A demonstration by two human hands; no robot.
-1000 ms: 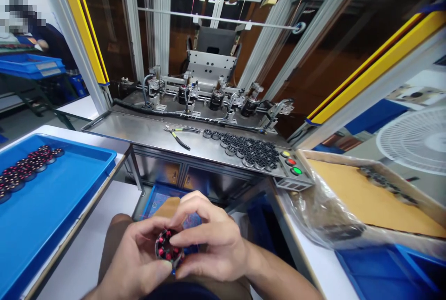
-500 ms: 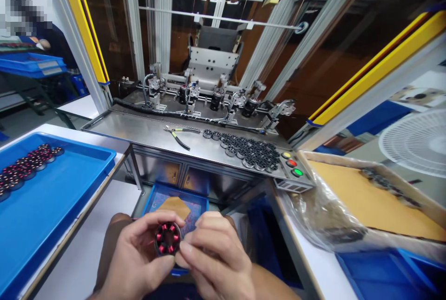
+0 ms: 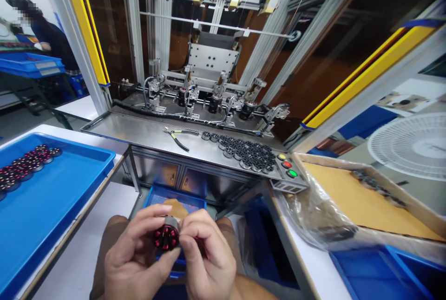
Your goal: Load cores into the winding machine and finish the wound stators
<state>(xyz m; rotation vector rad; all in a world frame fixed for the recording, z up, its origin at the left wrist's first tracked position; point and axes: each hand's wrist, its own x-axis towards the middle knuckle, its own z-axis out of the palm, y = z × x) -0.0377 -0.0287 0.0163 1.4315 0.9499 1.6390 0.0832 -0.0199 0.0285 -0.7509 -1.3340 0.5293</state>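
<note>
A wound motor stator (image 3: 166, 237), with red wire coils round a dark core and a grey outer rim, is held low at the front between my hands. My left hand (image 3: 134, 249) is closed round its left side, fingers on top and thumb beneath. At the stator's right edge, my right hand (image 3: 207, 253) is pinched with thumb and forefinger together. Whatever lies between those fingertips is too small to make out, though a thin reddish line shows beside them. On the metal bench ahead lie cutting pliers (image 3: 179, 137) with spread handles and a cluster of black stator cores (image 3: 244, 151).
Several wound stators (image 3: 26, 165) sit in a blue tray (image 3: 69, 198) on the left. Behind the bench stands a winding machine (image 3: 212, 63) between yellow light guards. A button panel (image 3: 287, 165), a plastic-lined carton (image 3: 334, 198) and a fan are right. One person works far left.
The stator has tipped in my left hand, so its grey outer rim now shows on top. My right hand has turned and shifted slightly left and down, still pinching at its right edge.
</note>
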